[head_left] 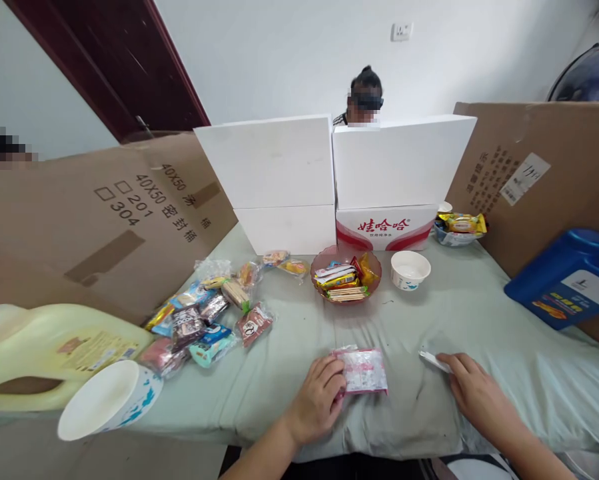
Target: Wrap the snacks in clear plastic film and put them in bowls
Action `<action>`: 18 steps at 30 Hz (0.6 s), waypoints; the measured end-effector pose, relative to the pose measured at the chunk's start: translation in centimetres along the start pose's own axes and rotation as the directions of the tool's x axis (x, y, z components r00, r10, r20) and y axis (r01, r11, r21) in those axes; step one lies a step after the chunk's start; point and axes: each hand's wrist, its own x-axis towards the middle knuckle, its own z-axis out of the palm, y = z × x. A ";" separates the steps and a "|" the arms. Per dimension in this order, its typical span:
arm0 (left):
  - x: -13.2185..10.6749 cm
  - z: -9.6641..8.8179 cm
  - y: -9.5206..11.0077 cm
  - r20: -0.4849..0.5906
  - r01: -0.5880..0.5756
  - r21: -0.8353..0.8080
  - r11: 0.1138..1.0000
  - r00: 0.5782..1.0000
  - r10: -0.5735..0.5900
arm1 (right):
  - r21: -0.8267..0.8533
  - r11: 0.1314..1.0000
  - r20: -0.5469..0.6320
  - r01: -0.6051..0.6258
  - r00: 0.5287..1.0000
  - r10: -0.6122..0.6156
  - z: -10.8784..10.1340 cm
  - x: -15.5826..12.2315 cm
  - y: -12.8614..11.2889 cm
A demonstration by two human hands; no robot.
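pale green cloth (289, 340) covers the table below a white wall (274, 53); clock directions run from the pink-and-white packet (366, 370) near the table's front edge. at nine o'clock are a pale yellow jug (44, 337) and a white bowl with blue print (134, 400); nearer ten, a heap of wrapped snacks (189, 327). at the packet's own left end, the left hand (319, 393) grasps it with curled fingers. at twelve sits a reddish bowl (320, 292) of packaged snacks, at one a small white bowl (410, 268). at three, the right hand (479, 390) pinches a slim white strip (432, 361), fingers nearly closed, its free end towards the packet. a blue bottle (554, 280) is between two and three.
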 end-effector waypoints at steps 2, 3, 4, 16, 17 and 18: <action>-1.1 0.1 0.3 0.043 0.022 -0.031 0.999 0.999 -0.021 | 0.104 0.994 0.003 0.033 0.999 -0.034 -0.7 0.9 -2.5; -1.4 0.0 0.4 0.051 0.029 -0.042 0.999 0.998 -0.027 | 0.158 0.985 0.015 0.073 0.997 -0.077 -0.9 1.4 -4.1; -1.5 -0.1 0.4 0.052 0.030 -0.048 0.998 0.998 -0.027 | 0.205 0.970 0.030 0.133 0.989 -0.142 -1.1 2.0 -5.8; -2.0 0.2 -0.3 -0.026 0.064 -0.139 0.988 0.997 -0.068 | 0.168 0.972 0.277 0.167 0.938 -0.209 -1.8 2.4 -6.2; -2.2 0.4 -0.5 -0.058 0.091 -0.150 0.984 0.993 -0.100 | 0.142 0.981 0.273 0.132 0.948 -0.167 -1.8 1.7 -4.3; -2.3 0.6 -0.7 -0.091 0.135 -0.165 0.977 0.984 -0.151 | 0.098 0.990 0.251 0.101 0.960 -0.123 -1.8 1.1 -2.7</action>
